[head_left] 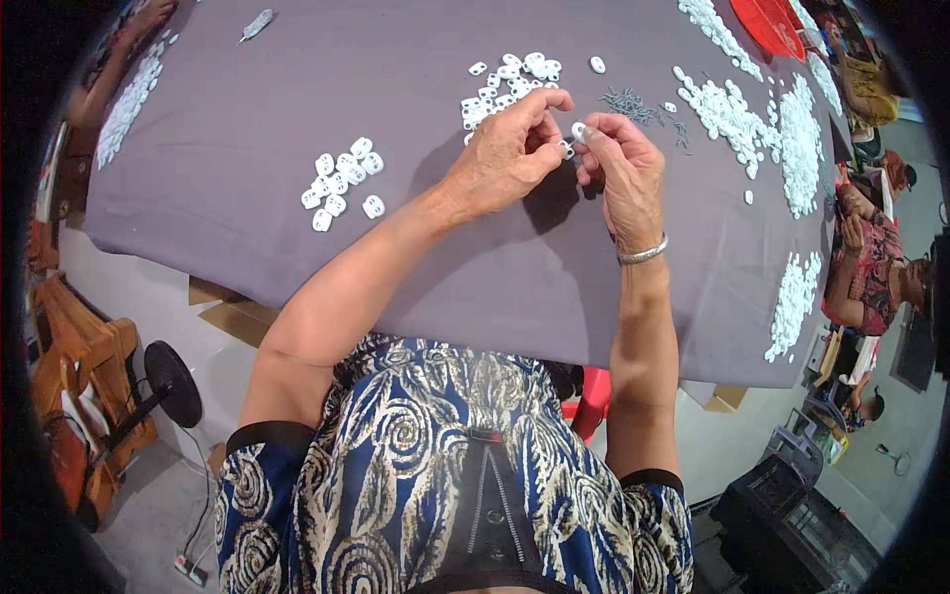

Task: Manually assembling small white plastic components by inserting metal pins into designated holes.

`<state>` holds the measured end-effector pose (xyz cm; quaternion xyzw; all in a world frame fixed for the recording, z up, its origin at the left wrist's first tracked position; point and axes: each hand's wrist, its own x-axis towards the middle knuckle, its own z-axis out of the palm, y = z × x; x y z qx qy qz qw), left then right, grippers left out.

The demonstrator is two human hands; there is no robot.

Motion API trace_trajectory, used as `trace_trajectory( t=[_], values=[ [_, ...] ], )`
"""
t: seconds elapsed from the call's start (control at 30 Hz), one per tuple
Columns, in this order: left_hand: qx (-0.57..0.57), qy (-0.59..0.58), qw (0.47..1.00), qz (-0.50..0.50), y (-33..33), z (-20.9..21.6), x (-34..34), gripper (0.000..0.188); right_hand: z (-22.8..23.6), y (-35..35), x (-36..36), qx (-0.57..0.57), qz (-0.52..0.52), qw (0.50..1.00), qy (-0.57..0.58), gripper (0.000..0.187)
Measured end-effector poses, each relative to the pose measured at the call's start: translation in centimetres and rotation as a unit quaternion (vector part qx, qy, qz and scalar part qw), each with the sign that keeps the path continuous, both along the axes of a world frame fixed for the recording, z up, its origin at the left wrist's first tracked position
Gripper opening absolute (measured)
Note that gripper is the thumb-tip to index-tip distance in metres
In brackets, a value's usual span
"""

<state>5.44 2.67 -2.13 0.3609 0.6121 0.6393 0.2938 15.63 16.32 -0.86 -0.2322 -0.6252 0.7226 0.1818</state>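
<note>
My left hand [510, 153] and my right hand [623, 173] meet over the table's middle, fingertips close together. Pinched between the left thumb and fingers is a small white plastic piece with holes [566, 149], mostly covered. The right thumb and forefinger grip a white oval plastic piece [579, 130] just beside it. Past my left hand lies a loose heap of white two-hole pieces [510, 87], partly hidden by that hand. A scatter of small grey screws [630, 105] sits beyond my right hand. Left of my left forearm is a small group of white two-hole pieces [341, 178].
A grey cloth [247, 119] covers the table. White oval pieces lie in piles on the right [727, 114] and along the right edge [800, 148], with a red basin [767, 28] behind. More white pieces [129, 104] line the left edge. Other people sit around the table.
</note>
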Motion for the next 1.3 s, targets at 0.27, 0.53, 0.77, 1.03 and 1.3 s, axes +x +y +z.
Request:
trace_trajectory(
  t=[0.27,0.53,0.77,1.03,1.3],
  values=[
    [0.006,-0.003,1.000,0.000,0.03,-0.12,-0.01,0.036,0.05,-0.01,-0.08,0.013,0.007,1.000,0.010,0.013],
    [0.008,-0.003,1.000,0.007,-0.08,0.21,0.16,0.037,0.22,-0.25,-0.13,0.026,-0.004,1.000,0.005,0.011],
    [0.009,0.001,1.000,0.007,-0.07,0.07,0.16,0.036,0.19,-0.33,-0.10,0.041,0.001,0.999,0.003,0.009],
    [0.017,0.011,0.999,0.025,0.00,0.12,0.25,0.029,0.50,-0.67,-0.03,0.088,0.039,0.995,-0.016,0.006],
    [0.023,-0.025,0.999,0.042,0.10,0.04,0.35,0.028,0.38,-0.62,0.04,0.149,0.043,0.988,-0.013,0.006]
  ],
)
